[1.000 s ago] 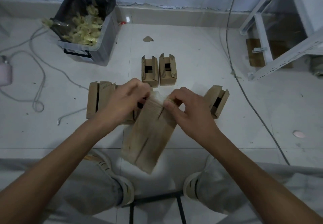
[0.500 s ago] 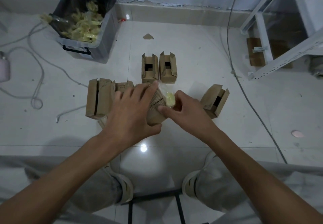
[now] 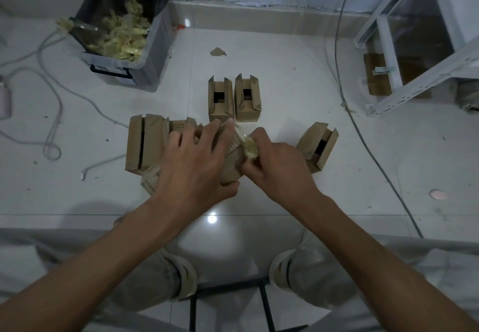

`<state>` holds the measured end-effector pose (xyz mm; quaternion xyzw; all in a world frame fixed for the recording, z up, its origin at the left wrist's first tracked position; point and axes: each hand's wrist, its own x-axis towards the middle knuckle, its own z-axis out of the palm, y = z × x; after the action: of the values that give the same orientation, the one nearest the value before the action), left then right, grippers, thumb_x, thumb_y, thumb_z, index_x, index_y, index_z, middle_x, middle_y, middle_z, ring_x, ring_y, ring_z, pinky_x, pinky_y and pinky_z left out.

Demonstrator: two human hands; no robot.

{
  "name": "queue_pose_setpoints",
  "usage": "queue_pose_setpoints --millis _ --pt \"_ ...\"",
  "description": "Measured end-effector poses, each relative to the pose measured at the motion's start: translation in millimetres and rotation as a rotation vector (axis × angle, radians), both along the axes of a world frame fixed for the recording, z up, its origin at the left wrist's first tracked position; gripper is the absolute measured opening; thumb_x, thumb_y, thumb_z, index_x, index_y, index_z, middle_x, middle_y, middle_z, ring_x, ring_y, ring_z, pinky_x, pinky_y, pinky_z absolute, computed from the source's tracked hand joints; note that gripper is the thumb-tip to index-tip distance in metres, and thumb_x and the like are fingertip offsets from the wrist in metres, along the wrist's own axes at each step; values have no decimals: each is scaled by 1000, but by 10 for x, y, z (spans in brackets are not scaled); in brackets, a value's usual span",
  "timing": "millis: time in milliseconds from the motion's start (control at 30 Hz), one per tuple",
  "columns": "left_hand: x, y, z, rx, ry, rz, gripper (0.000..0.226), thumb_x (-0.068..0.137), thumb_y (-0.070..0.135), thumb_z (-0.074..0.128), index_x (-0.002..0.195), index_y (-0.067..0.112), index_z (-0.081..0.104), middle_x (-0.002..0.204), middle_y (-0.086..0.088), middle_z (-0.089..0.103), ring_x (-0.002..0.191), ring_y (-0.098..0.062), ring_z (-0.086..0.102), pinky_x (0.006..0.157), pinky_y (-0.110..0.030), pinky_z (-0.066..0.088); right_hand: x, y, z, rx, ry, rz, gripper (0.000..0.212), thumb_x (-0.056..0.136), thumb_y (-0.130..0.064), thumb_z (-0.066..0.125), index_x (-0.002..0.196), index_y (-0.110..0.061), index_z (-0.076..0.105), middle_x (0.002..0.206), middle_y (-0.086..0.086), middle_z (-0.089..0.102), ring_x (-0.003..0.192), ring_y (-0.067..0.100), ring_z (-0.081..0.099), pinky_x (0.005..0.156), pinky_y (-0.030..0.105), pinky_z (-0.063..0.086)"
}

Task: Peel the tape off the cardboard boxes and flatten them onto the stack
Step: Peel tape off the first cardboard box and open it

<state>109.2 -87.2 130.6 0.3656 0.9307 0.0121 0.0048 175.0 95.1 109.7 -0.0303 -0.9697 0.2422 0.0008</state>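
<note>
Head view: my left hand lies flat on the box I am working, fingers straight and spread, thumb along the box's near edge, pressing it down on the stack of flattened boxes on the floor. My right hand sits just right of it, fingers curled, pinching a crumpled wad of yellowish tape at the box's right side. The wad touches the cardboard; whether it is fully detached I cannot tell.

The stack lies left of centre, partly under my left hand, its slotted top sheet showing to the left. Two open boxes stand upright side by side beyond my hands, the left box and the right box touching each other. A third open box stands tilted just right of my right hand.

A bin at far left, near the wall, holds a heap of peeled tape. A grey cable loops over the floor left of the stack. A black cable runs down the right side. A white rack occupies the far right corner. My knees and shoes frame the lower edge, with a black stool frame between them.
</note>
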Motion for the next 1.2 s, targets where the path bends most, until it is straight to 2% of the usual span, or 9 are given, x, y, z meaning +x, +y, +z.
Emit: queue_pose_setpoints --millis 133,333,433,600,767,833,933,1067,1200 --pt "20 4 6 -50 20 -29 103 73 65 64 158 13 34 148 -13 47 111 -38 54 85 -48 37 13 -33 -17 -49 -84 35 27 96 -27 62 109 -15 41 69 0 54 52 18 49 47 33 31" --pt "5 -34 -27 -113 -33 -64 107 68 67 66 156 13 37 147 -12 49 111 -37 54 86 -47 40 5 1 -62 -23 -180 196 27 103 -25 59 119 -10 44 80 9 62 64 28 58 58 44 50" --pt "-24 -38 -38 -126 -70 -74 109 67 72 60 157 16 35 148 -10 47 115 -36 53 89 -46 40 15 101 -63 -49 -168 255 29 103 -25 60 123 -10 44 79 8 61 62 25 56 58 45 51" --pt "-48 -30 9 -100 -62 -52 111 69 74 63 159 16 32 147 -9 48 114 -33 55 91 -47 41 -37 161 1 -67 -64 207 25 98 -29 48 118 -15 44 66 1 53 53 20 46 50 39 43" --pt "-25 -17 -6 -136 -66 -48 111 69 71 61 158 15 30 148 -11 46 114 -35 53 89 -47 41 -2 64 -9 -115 -131 186 20 100 -20 54 116 -11 46 67 -4 46 53 14 43 52 33 33" --pt "-32 -42 -37 -120 -89 -78 111 67 71 59 159 16 26 150 -12 43 117 -35 52 91 -49 42 4 105 57 -250 -202 177 14 100 -14 57 109 -11 47 69 -1 52 56 12 48 52 30 35" --pt "-92 -79 -8 -40 -120 -123 113 64 73 53 160 19 25 150 -9 44 122 -33 51 95 -51 40 -8 205 211 -512 -310 115 10 100 -7 58 103 -9 48 73 3 54 59 8 44 53 21 35" --pt "-250 -142 148 38 -181 -183 113 65 77 52 162 25 22 151 0 41 124 -25 45 96 -45 36 -49 285 357 -867 -373 95 11 99 11 50 102 1 45 75 7 43 61 13 37 54 31 30" --pt "-386 -185 286 108 -299 -244 114 67 79 57 163 32 18 154 9 36 125 -17 41 101 -43 35 -73 392 471 -1136 -445 123 27 100 18 44 104 -9 47 75 19 36 58 17 26 53 32 21"
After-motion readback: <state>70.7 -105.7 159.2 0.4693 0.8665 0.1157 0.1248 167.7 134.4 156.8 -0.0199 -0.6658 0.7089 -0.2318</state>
